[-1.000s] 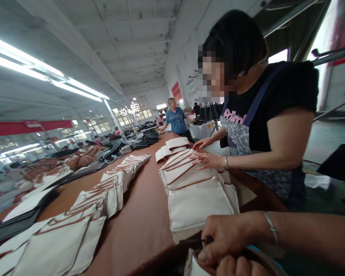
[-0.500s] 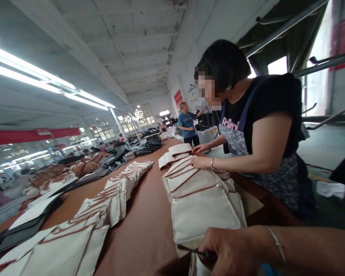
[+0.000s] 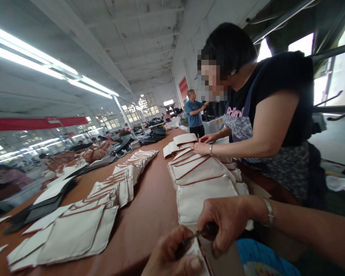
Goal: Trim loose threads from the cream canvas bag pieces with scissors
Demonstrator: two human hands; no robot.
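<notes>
My right hand (image 3: 225, 220), with a bracelet on the wrist, is closed on a small dark-handled tool (image 3: 201, 232) near the bottom edge. My left hand (image 3: 174, 255) sits just below it, pinching a white fabric piece (image 3: 197, 251) with brown trim, and the tool's tip meets that piece. Directly behind my hands lies a row of overlapped cream fabric pouches (image 3: 202, 184) with brown edging on the brown table (image 3: 149, 218).
A co-worker in a black top and apron stands at the right, both hands (image 3: 202, 145) on the far pouches. A second long row of pouches (image 3: 109, 199) runs down the table's left. Dark bags (image 3: 152, 136) pile farther back. Another person (image 3: 194, 113) stands far off.
The view shifted so both my hands show now. My left hand has come up into view holding the fabric piece, and my right hand with the tool has risen toward it.
</notes>
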